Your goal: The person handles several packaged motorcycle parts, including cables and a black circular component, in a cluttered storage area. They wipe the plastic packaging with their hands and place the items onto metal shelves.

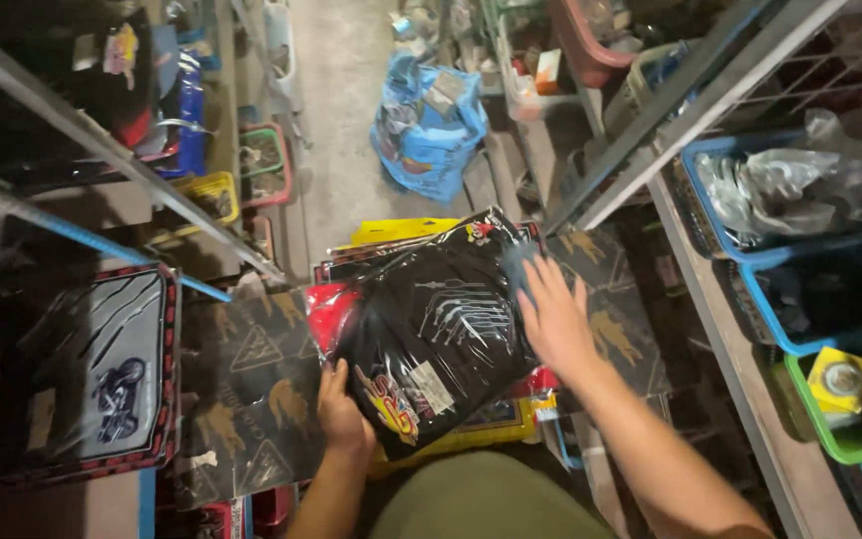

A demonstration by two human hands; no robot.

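A black plastic-wrapped packet is held on top of a stack of similar packets in a narrow aisle. Left hand is closed on the packet's lower left edge, fingers curled underneath, thumb on top. Right hand is laid flat on the packet's upper right corner, fingers spread open, nothing gripped. A grey-and-red mat packet is seen at left, a blue bag on the floor ahead, blue baskets on the right shelf.
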